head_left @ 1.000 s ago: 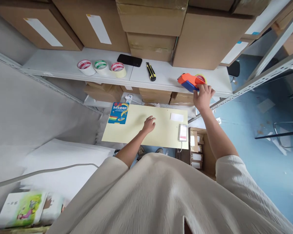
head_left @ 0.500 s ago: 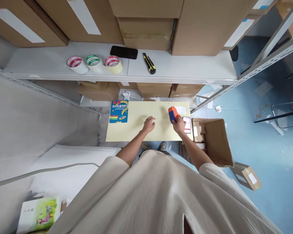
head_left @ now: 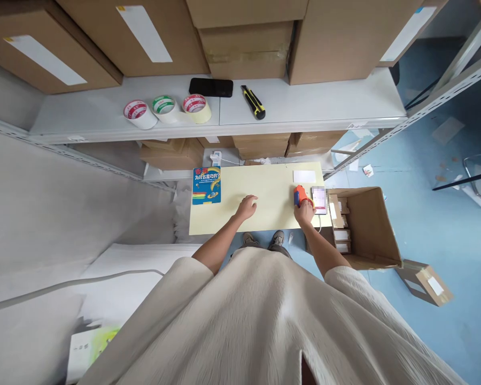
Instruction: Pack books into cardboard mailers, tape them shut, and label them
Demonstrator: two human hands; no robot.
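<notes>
My right hand point(head_left: 304, 212) is wrapped round an orange and blue barcode scanner point(head_left: 300, 194), low over the right part of the pale yellow table point(head_left: 270, 187). Just right of it lies a phone point(head_left: 319, 200) with its screen lit. Above the scanner is a white slip of paper point(head_left: 304, 176). My left hand point(head_left: 246, 207) hovers over or rests on the middle of the table, fingers loosely bent and apart, with nothing in it. A blue book point(head_left: 206, 185) lies flat at the table's left end.
On the shelf point(head_left: 116, 120) ahead stand several tape rolls point(head_left: 141, 115), a black phone point(head_left: 210, 87) and a yellow-black utility knife point(head_left: 253, 102), with cardboard boxes point(head_left: 248, 51) behind. An open carton point(head_left: 371, 230) holding small boxes adjoins the table's right end; a closed box point(head_left: 424, 282) lies beyond.
The scanner in my right hand has come down and slightly right, toward the table beside the lit phone. My left hand has barely moved. The whole view has shifted a little.
</notes>
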